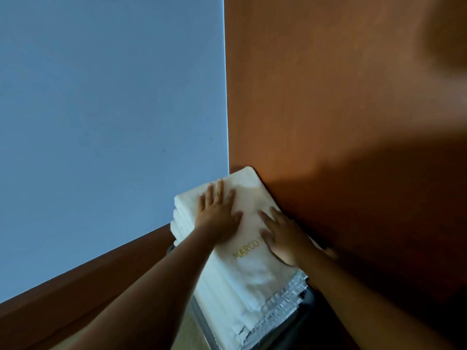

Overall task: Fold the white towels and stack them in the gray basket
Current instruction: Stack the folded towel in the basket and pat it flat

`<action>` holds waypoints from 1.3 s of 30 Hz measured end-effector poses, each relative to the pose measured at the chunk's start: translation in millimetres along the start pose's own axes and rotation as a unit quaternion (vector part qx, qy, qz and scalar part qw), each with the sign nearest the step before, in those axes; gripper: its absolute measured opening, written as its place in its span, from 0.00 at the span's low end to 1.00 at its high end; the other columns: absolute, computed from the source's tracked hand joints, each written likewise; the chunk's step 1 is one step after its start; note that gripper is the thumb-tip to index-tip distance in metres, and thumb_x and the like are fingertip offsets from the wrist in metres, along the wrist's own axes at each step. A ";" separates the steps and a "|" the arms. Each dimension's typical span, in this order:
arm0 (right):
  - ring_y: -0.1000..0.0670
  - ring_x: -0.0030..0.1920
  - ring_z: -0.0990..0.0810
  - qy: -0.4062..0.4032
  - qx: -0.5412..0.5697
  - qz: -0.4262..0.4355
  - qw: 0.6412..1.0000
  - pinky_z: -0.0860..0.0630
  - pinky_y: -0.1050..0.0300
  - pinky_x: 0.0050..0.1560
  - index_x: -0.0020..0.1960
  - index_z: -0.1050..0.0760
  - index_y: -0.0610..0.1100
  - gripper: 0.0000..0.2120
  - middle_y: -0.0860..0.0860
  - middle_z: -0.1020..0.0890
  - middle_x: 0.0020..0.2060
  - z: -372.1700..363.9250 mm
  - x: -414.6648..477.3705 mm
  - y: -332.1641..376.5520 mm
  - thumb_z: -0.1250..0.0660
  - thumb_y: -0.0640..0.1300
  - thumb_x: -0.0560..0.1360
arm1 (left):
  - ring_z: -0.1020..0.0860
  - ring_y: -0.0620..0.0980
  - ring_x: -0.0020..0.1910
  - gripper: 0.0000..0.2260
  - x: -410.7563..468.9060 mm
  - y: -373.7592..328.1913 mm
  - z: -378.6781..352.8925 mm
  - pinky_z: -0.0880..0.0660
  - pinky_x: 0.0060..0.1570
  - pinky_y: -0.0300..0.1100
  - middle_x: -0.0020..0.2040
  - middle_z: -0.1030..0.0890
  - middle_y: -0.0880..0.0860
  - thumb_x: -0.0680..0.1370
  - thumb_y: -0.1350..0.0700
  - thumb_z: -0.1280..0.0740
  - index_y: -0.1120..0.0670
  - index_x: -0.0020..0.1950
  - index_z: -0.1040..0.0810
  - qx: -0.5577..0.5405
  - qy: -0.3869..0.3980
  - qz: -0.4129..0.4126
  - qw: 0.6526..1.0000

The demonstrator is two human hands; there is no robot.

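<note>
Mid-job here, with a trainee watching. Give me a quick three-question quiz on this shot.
1. True or false: the left hand and the right hand both rest with fingers spread on the top towel.
2. The gold lettering on that towel reads: A) MARCO B) HOTEL C) ROYAL
3. Fill in: the panel beside the right edge of the towel stack is ___ in colour.

Key: 1 true; 2 A; 3 brown.
</note>
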State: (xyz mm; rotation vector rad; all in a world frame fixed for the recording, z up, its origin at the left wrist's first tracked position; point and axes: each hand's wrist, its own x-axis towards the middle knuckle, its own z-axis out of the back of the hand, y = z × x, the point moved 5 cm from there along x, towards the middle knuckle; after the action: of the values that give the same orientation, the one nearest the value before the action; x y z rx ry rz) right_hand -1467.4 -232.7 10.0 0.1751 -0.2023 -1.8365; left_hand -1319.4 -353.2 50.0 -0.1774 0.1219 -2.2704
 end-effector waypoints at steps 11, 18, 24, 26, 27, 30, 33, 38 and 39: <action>0.46 0.81 0.48 -0.001 0.070 -0.017 0.997 0.47 0.45 0.78 0.80 0.49 0.61 0.58 0.49 0.48 0.82 -12.9 34.2 5.2 0.70 0.86 0.57 | 0.62 0.59 0.81 0.33 50.4 47.1 -35.6 0.63 0.78 0.59 0.83 0.62 0.54 0.80 0.32 0.50 0.37 0.81 0.61 0.013 0.056 0.038 0.998; 0.47 0.81 0.51 0.015 0.062 -0.024 0.998 0.50 0.43 0.78 0.81 0.51 0.60 0.51 0.48 0.49 0.82 -15.4 38.0 12.9 0.62 0.84 0.63 | 0.53 0.63 0.81 0.30 71.1 43.3 -34.2 0.53 0.75 0.66 0.83 0.58 0.55 0.81 0.36 0.55 0.36 0.81 0.61 0.058 0.008 -0.018 0.998; 0.47 0.81 0.51 0.004 0.047 -0.044 0.998 0.52 0.44 0.79 0.81 0.51 0.60 0.44 0.50 0.49 0.82 -19.4 35.8 14.1 0.54 0.79 0.70 | 0.54 0.53 0.82 0.37 100.0 35.0 -40.6 0.44 0.74 0.63 0.83 0.59 0.45 0.75 0.35 0.66 0.46 0.83 0.56 0.107 0.018 -0.157 0.982; 0.48 0.81 0.51 0.000 0.054 -0.051 0.997 0.53 0.44 0.79 0.81 0.51 0.59 0.45 0.50 0.50 0.81 -20.3 38.2 14.7 0.56 0.80 0.69 | 0.47 0.53 0.81 0.39 111.7 37.9 -40.2 0.39 0.70 0.62 0.84 0.53 0.45 0.74 0.32 0.65 0.46 0.83 0.53 0.100 0.023 -0.138 0.985; 0.48 0.81 0.52 -0.002 0.057 -0.055 0.997 0.53 0.45 0.79 0.81 0.51 0.59 0.46 0.50 0.50 0.82 -21.6 39.9 14.4 0.57 0.80 0.68 | 0.44 0.53 0.80 0.39 117.8 39.0 -42.3 0.38 0.69 0.61 0.83 0.50 0.46 0.75 0.30 0.64 0.45 0.83 0.52 0.095 0.028 -0.127 0.987; 0.48 0.81 0.52 0.004 0.056 -0.059 0.997 0.53 0.44 0.79 0.81 0.52 0.59 0.47 0.50 0.50 0.82 -24.7 45.4 14.7 0.58 0.82 0.68 | 0.39 0.58 0.78 0.32 135.2 43.5 -48.5 0.38 0.70 0.62 0.83 0.45 0.48 0.80 0.30 0.57 0.40 0.82 0.51 0.077 0.084 -0.087 0.990; 0.47 0.81 0.53 0.015 0.053 -0.058 0.997 0.55 0.43 0.80 0.81 0.54 0.58 0.44 0.50 0.51 0.82 -25.3 47.5 17.3 0.55 0.80 0.71 | 0.37 0.63 0.77 0.29 146.7 46.2 -52.5 0.39 0.74 0.61 0.82 0.42 0.54 0.81 0.30 0.53 0.37 0.81 0.49 0.056 0.135 -0.052 0.988; 0.47 0.81 0.54 0.017 0.047 -0.066 0.997 0.58 0.43 0.80 0.81 0.55 0.59 0.43 0.49 0.52 0.82 -24.9 46.4 22.2 0.55 0.79 0.72 | 0.34 0.62 0.75 0.30 148.2 49.9 -51.4 0.37 0.73 0.58 0.80 0.40 0.57 0.79 0.28 0.52 0.34 0.80 0.48 0.051 0.151 -0.023 0.987; 0.47 0.81 0.54 0.017 0.045 -0.066 0.997 0.58 0.43 0.80 0.81 0.55 0.59 0.43 0.49 0.52 0.82 -24.9 46.1 23.0 0.55 0.79 0.72 | 0.34 0.62 0.75 0.31 148.2 50.7 -51.2 0.37 0.73 0.58 0.80 0.39 0.57 0.79 0.27 0.51 0.34 0.80 0.47 0.049 0.153 -0.021 0.987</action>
State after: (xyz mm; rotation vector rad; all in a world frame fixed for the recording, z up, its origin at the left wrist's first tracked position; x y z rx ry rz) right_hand -1452.7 -284.4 -9.7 0.2880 -0.2555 -1.9561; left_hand -1385.1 -497.4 5.1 0.2241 0.1683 -2.3252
